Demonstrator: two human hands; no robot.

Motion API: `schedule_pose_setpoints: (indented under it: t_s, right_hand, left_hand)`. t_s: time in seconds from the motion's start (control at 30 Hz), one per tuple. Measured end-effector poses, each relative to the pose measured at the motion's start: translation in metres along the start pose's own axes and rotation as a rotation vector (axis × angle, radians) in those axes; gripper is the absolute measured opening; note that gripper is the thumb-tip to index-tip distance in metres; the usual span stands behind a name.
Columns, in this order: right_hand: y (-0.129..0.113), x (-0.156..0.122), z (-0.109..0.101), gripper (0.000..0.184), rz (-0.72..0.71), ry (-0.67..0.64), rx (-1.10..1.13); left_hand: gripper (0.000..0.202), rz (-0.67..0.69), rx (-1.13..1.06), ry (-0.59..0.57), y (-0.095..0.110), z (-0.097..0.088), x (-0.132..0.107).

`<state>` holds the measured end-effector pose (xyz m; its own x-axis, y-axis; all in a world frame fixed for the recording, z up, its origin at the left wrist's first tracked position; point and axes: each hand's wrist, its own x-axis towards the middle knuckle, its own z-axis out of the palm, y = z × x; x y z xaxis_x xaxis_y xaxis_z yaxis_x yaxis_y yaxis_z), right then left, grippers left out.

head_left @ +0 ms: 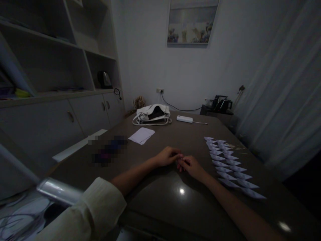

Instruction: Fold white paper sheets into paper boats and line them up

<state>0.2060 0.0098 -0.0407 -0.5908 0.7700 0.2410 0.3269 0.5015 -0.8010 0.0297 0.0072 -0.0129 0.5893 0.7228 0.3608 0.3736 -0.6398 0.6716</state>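
Observation:
My left hand (168, 156) and my right hand (191, 167) meet over the middle of the dark table, fingertips touching. Both have bent, closed fingers, and no object shows between them. To the right of my right hand stand folded paper boats (223, 164), several in two long rows running away from me. Ahead and to the left of my left hand lies a small stack of white paper sheets (141, 135), slightly fanned.
The dark glossy table (160, 201) carries a white handbag (152, 113) and a white power bank (185, 119) with a short cable at its far end. A blurred-out item (110, 150) lies at the left edge. Shelves (60, 67) line the left wall; a curtain (283, 83) hangs right.

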Motion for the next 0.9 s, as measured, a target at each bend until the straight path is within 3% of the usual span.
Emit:
schedule_pose_setpoints:
  t_s: [0.23,0.33,0.5,0.6,0.9]
  right_hand:
    - [-0.0049,0.0026,0.001,0.044,0.011,0.096,0.188]
    - [-0.0069,0.0035,-0.0003,0.041,0.023,0.182,0.231]
    - [-0.0035,0.0041,-0.0046,0.033,0.104,0.317,0.271]
    - [-0.0005,0.0041,-0.0053,0.03,0.101,0.297,0.271]
    - [-0.0039,0.0031,-0.0023,0.034,0.058,0.205,0.288]
  left_hand:
    - [0.042,-0.083,-0.088,0.194,-0.0055,0.0051,0.0049]
    - [0.042,-0.124,-0.117,0.219,-0.0071,0.0061,0.006]
    - [0.045,-0.136,-0.191,0.057,-0.0079,0.008,0.0029]
    - [0.05,-0.178,-0.251,-0.081,-0.0063,0.0086,0.0007]
    - [0.051,-0.195,-0.435,-0.115,-0.0036,0.0041,0.0037]
